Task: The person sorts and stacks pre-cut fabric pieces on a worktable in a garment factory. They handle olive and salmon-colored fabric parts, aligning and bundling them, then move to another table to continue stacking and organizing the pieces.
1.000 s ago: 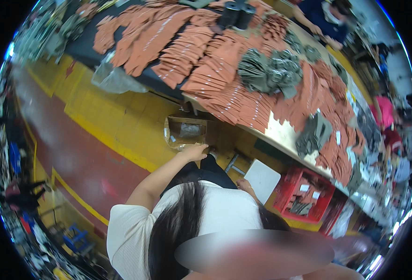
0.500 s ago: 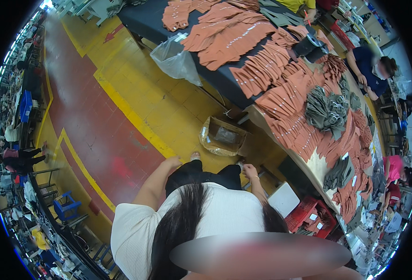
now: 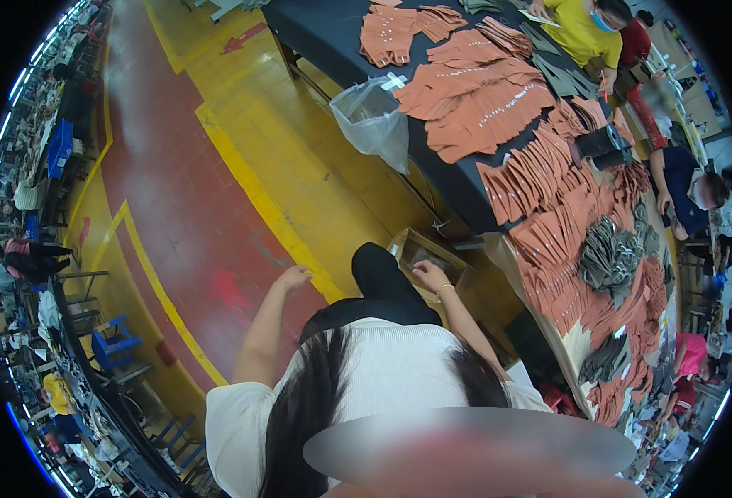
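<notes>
My left hand [image 3: 295,276] hangs in the air above the red and yellow floor, its fingers loosely stretched, with nothing in it. On the other side of my raised knee is my right hand [image 3: 430,275], a band on its wrist. Its fingers bend loosely and no object shows in them. Nearest to that hand, a cardboard box [image 3: 456,271] lined with clear plastic stands on the floor. Neither hand touches the long table [image 3: 457,195] on the right. Stacks of orange-brown cut pieces [image 3: 486,116] and a heap of dark green pieces [image 3: 611,253] lie on it.
A clear plastic bag [image 3: 370,124] hangs from the table's edge. Black spools [image 3: 601,143] stand among the stacks. People in yellow [image 3: 578,29] and navy [image 3: 681,187] are across the table. A blue stool [image 3: 115,342] stands left of the yellow-lined walkway [image 3: 175,191].
I have moved forward along the table, one knee now raised. Both hands swung forward, the left one out over the walkway. The red crate by the table is now mostly hidden.
</notes>
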A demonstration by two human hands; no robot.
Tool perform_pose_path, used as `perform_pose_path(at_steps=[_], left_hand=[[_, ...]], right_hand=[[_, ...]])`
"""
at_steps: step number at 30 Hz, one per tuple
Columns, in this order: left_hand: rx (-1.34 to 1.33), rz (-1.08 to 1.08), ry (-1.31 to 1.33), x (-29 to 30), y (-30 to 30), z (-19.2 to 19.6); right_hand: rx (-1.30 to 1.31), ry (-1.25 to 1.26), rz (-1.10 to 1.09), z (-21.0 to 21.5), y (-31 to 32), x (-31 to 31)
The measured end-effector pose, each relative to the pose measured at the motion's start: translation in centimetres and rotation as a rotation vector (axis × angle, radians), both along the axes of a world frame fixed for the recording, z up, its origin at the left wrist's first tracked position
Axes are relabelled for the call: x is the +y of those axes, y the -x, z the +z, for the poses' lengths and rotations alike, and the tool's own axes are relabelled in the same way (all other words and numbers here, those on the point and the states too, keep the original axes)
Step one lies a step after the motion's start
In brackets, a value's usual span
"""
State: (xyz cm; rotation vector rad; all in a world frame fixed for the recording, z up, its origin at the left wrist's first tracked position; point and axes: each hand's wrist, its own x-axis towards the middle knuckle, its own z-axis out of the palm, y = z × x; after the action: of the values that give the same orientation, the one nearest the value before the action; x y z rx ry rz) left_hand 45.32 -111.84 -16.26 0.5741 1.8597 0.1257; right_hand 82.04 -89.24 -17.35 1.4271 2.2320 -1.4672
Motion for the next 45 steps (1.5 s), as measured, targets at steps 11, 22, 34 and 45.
perform_pose_path(at_steps=[11, 22, 34, 45], left_hand=[[0.061, 0.072, -0.527, 29.0, 13.0, 2.7], [0.157, 0.318, -1.009, 60.1, 27.3, 9.5], [0.417, -0.391, -0.999, 87.3, 35.9, 6.7], [0.278, -0.725, -0.785, 96.1, 36.1, 4.1]], right_hand=[[0.285, 0.107, -0.053, 5.3, 17.9, 16.2], [0.492, -0.352, -0.1, 15.9, 36.4, 38.4], [0.1, -0.411, -0.836, 10.0, 43.8, 50.9], [0.005, -0.381, -1.045, 10.2, 44.2, 52.3]])
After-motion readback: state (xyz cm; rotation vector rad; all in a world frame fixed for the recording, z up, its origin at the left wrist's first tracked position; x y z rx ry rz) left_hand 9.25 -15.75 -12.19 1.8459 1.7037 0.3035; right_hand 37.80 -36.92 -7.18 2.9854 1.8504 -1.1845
